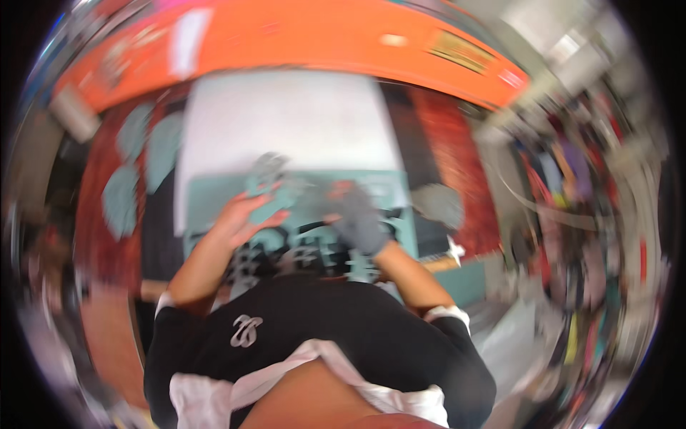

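Observation:
My left hand (243,220) is bare, its fingers spread apart over a teal sheet (207,189) with many cut-out gaps along its near side. Just beyond those fingertips is a small grey, rounded thing (270,166), too blurred to name. My right hand (359,220), in a grey glove with bare fingertips, is over the right half of the same sheet. Motion smears its fingers, so I cannot see whether they hold anything. Under the sheet's far part lies a large white board (286,118).
An orange machine beam (286,39) spans the far side. Several piles of teal cut pieces (120,200) lie on the red surface (93,214) at left. A grey pile (439,205) sits at right. Hanging cloths or clothes and a blurred person (572,168) are farther right.

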### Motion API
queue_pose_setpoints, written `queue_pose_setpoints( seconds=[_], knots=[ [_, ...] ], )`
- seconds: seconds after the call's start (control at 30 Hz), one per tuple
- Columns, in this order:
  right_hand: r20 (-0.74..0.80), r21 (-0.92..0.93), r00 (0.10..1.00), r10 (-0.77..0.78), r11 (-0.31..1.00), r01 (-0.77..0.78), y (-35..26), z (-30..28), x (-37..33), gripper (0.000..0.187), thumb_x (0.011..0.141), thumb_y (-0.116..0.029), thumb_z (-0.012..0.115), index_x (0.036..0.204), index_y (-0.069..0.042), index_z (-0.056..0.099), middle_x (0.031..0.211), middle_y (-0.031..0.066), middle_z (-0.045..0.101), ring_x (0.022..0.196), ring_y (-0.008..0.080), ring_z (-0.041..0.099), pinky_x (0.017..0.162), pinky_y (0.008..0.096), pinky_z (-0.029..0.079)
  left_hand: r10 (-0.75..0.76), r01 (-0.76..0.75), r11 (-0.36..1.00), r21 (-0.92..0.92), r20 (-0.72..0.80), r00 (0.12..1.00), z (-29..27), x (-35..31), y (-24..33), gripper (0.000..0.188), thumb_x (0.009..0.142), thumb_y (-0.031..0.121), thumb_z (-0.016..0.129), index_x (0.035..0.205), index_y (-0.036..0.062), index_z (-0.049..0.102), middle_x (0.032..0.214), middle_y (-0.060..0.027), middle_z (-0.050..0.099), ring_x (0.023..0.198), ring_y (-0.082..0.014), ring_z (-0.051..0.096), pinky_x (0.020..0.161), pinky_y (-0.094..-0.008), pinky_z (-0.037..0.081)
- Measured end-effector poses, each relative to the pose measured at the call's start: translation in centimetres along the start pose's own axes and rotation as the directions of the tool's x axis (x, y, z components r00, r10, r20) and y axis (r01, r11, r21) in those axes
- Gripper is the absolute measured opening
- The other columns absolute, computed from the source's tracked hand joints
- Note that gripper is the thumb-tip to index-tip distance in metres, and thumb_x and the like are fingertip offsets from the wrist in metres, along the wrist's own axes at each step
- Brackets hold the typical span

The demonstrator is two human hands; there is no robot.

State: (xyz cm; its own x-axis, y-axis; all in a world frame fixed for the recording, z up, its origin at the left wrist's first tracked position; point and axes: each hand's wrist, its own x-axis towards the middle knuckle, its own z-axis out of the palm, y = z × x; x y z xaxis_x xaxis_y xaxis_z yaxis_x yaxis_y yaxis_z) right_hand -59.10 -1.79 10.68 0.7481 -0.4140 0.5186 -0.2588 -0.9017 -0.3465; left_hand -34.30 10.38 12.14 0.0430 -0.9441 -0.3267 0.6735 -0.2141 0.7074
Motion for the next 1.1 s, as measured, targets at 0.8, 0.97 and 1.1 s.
queue_pose_setpoints(
  seconds=[0.8,0.97,1.1],
  knots=[
    [-0.07,-0.176,0.92,0.386,0.903,-0.393,11.6,-1.0,-6.4,0.053,0.084,-0.037,0.061,0.12,0.0,0.05,0.117,0.0209,0.053,0.109,0.0386,0.049,0.094,0.0444,0.04,0.792,0.83,0.154,0.536,-0.569,0.221,-24.2,-18.4,-0.5,0.058,0.077,0.029,0.068,0.126,0.0106,0.043,0.125,-0.0176,0.046,0.109,-0.0371,0.05,0.086,-0.0469,0.046],
    [-0.055,-0.214,0.718,0.694,0.694,-0.687,15.3,-4.0,-3.3,0.068,0.07,-0.037,0.073,0.119,0.005,0.052,0.118,0.0234,0.056,0.112,0.0371,0.052,0.095,0.0425,0.043,0.783,0.136,0.293,0.946,-0.32,0.533,-24.1,-12.2,-1.1,0.064,0.081,0.03,0.067,0.132,0.0015,0.04,0.125,-0.0217,0.051,0.112,-0.0336,0.052,0.09,-0.0408,0.045],
    [0.036,-0.238,0.501,0.865,0.494,-0.836,15.7,-3.6,-0.7,0.055,0.069,-0.038,0.07,0.11,-0.004,0.054,0.11,0.0194,0.061,0.103,0.0356,0.059,0.089,0.0437,0.047,0.612,0.308,0.225,0.924,-0.38,0.694,-23.8,-7.1,-1.1,0.073,0.077,0.037,0.07,0.129,-0.0057,0.042,0.12,-0.0272,0.053,0.111,-0.0354,0.053,0.094,-0.0396,0.042]
  ],
)
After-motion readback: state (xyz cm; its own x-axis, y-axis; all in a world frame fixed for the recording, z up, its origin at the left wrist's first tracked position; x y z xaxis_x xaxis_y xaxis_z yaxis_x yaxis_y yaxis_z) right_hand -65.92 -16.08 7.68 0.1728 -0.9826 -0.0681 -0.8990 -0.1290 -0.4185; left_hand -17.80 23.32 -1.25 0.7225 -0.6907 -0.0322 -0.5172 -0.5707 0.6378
